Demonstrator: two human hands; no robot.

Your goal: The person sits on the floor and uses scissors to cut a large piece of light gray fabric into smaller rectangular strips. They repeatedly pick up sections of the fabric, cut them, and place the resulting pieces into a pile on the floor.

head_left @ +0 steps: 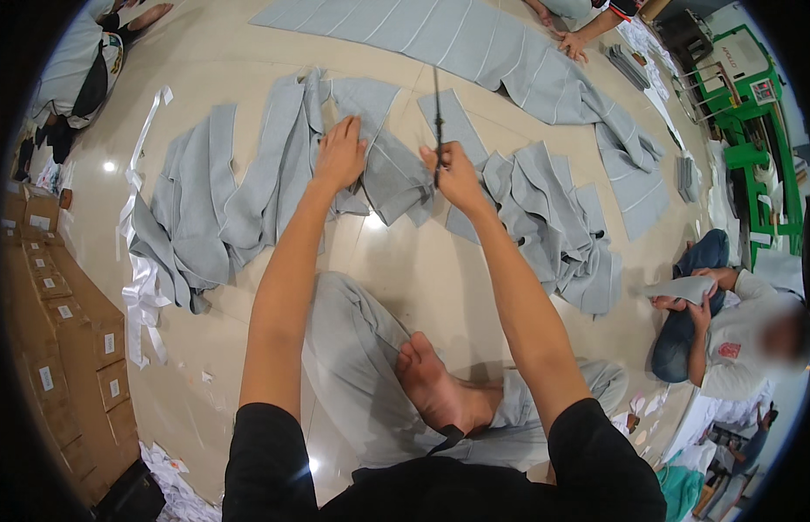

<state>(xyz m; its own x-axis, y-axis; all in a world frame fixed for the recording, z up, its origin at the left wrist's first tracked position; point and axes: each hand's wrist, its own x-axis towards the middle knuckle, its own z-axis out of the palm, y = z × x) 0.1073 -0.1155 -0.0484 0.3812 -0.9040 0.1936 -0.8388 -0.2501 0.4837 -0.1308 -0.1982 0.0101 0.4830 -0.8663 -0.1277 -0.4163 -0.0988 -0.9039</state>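
Note:
My right hand (454,177) grips a pair of dark scissors (438,109), and the long blade points away from me. The scissors stand over the gap between two bunches of grey fabric. To its left, my left hand (339,155) rests with fingers stretched out on a grey fabric piece (387,165) with pale edges. A bunched, folded run of grey fabric (274,170) spreads left of that hand. Another crumpled grey heap (544,213) lies right of my right hand, and a narrow grey strip (457,122) lies just beyond the scissors.
A long seamed grey fabric length (422,30) stretches across the far floor, where another person's hand (573,45) touches it. White ribbon (144,287) and stacked cardboard boxes (65,331) are at left. A seated person (727,335) and a green machine (753,130) are at right.

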